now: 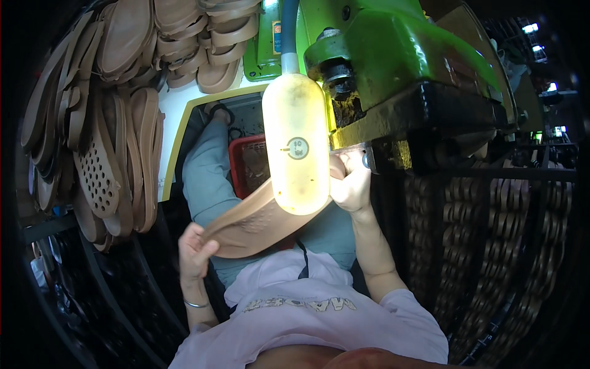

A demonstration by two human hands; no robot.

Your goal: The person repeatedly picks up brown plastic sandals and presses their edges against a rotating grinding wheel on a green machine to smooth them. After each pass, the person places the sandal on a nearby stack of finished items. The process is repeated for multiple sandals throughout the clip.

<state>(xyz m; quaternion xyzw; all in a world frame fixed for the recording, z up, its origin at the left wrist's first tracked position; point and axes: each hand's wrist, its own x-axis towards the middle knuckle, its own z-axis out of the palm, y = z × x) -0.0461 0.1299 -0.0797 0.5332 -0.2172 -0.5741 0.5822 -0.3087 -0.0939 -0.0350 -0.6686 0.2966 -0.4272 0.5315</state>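
A brown moulded shoe sole [246,227] is stretched between my two hands above my lap. My left hand [195,253] pinches its near left end, thumb on top. At the other end, my right hand [353,184] grips the sole close under the head of a green machine [399,55]. A bright oval work lamp [296,178] hangs in front and hides the middle of the sole and part of the right fingers. Whether the sole touches the machine's working part cannot be seen.
Brown soles and sandals [126,37] are piled on the white table [169,117] at the left. A red basket [236,161] stands below, between my legs. Racks with rows of brown soles [467,227] stand at the right; dark racks [117,289] are at the lower left.
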